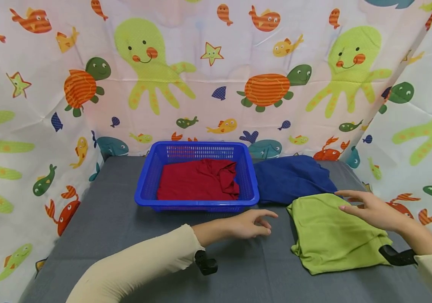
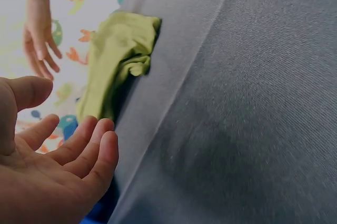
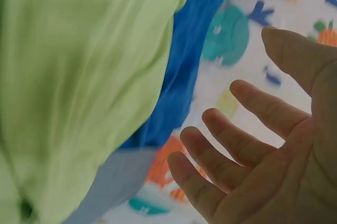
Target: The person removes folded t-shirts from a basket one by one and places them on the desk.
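A folded green cloth (image 1: 333,235) lies on the right side of the grey table, its near edge a little rumpled. My right hand (image 1: 373,210) hovers over its far right part, fingers spread and holding nothing; in the right wrist view the fingers (image 3: 226,166) stand apart from the green cloth (image 3: 79,76). My left hand (image 1: 248,224) is in front of the basket, left of the green cloth, fingers loosely bent around nothing. Behind the green cloth lies a dark blue cloth (image 1: 292,176), partly covered by it. A red cloth (image 1: 197,181) lies folded inside the blue plastic basket (image 1: 197,203).
The basket stands at the back middle of the grey table (image 1: 113,235), close to the curtain (image 1: 208,118) printed with sea animals. The curtain also hangs along the left and right sides. A black wrist strap (image 1: 205,263) sits on the left forearm.
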`<state>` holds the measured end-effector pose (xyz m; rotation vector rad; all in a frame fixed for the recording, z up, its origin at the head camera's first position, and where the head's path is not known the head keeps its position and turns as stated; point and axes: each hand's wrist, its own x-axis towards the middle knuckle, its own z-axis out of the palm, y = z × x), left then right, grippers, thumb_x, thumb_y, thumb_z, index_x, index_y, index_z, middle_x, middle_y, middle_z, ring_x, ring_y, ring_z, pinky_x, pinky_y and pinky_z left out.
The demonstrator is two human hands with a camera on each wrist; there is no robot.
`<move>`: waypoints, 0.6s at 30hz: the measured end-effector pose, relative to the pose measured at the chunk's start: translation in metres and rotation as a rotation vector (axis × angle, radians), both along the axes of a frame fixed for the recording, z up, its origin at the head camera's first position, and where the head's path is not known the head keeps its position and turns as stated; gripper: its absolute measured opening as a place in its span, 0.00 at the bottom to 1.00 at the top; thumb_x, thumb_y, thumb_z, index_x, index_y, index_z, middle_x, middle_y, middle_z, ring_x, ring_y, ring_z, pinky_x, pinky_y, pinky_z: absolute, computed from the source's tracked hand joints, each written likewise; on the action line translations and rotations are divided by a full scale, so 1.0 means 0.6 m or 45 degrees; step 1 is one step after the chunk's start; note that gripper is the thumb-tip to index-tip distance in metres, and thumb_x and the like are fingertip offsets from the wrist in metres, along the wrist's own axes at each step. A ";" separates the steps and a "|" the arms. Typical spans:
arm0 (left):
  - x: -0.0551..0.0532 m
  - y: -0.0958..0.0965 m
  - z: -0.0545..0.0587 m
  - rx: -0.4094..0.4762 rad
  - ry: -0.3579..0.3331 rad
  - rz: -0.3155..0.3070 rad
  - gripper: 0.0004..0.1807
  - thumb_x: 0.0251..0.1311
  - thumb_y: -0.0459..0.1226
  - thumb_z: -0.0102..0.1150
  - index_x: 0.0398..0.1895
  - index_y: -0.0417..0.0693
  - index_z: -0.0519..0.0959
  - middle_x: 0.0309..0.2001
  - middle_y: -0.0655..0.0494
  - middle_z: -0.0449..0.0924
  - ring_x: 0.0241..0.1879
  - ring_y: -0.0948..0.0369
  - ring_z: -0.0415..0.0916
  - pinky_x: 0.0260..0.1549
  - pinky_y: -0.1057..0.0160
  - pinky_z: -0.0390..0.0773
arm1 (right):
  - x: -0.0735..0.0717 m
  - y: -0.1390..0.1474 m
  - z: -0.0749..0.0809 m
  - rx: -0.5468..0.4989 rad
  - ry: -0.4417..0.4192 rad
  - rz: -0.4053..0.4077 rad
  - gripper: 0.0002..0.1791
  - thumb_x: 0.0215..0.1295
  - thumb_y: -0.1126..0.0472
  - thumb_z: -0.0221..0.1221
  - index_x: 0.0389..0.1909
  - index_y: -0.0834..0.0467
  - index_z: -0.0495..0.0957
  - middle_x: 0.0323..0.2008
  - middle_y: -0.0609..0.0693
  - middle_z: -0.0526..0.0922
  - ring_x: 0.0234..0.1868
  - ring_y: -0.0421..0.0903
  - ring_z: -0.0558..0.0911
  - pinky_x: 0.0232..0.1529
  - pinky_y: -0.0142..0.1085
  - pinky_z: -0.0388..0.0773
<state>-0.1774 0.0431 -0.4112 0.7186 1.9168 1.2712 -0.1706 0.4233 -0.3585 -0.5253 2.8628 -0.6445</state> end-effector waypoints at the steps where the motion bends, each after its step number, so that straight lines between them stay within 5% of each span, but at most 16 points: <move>1: 0.001 -0.008 0.004 0.011 -0.004 0.013 0.26 0.73 0.34 0.54 0.72 0.55 0.69 0.61 0.42 0.80 0.48 0.65 0.78 0.47 0.53 0.81 | 0.001 -0.010 0.000 -0.020 0.016 0.023 0.25 0.75 0.57 0.57 0.67 0.67 0.72 0.64 0.70 0.76 0.60 0.71 0.76 0.49 0.45 0.83; 6: 0.004 -0.053 0.034 0.035 -0.021 0.070 0.22 0.75 0.36 0.53 0.69 0.54 0.73 0.60 0.48 0.81 0.55 0.60 0.79 0.57 0.48 0.79 | 0.004 -0.063 0.007 -0.058 0.057 0.090 0.24 0.75 0.57 0.58 0.68 0.61 0.73 0.64 0.64 0.78 0.60 0.65 0.78 0.53 0.52 0.81; 9: 0.003 -0.083 0.051 0.061 0.005 0.095 0.20 0.75 0.37 0.52 0.68 0.52 0.73 0.60 0.50 0.81 0.59 0.55 0.78 0.59 0.49 0.79 | 0.005 -0.098 0.018 -0.062 0.065 0.109 0.24 0.75 0.54 0.58 0.68 0.55 0.73 0.64 0.58 0.79 0.62 0.61 0.78 0.55 0.47 0.80; 18: -0.013 -0.182 0.081 0.078 0.139 0.253 0.23 0.75 0.39 0.52 0.70 0.51 0.71 0.63 0.45 0.79 0.61 0.49 0.77 0.57 0.52 0.80 | -0.014 -0.189 0.033 -0.199 0.000 0.230 0.26 0.75 0.54 0.58 0.70 0.56 0.71 0.67 0.59 0.76 0.67 0.65 0.75 0.61 0.63 0.74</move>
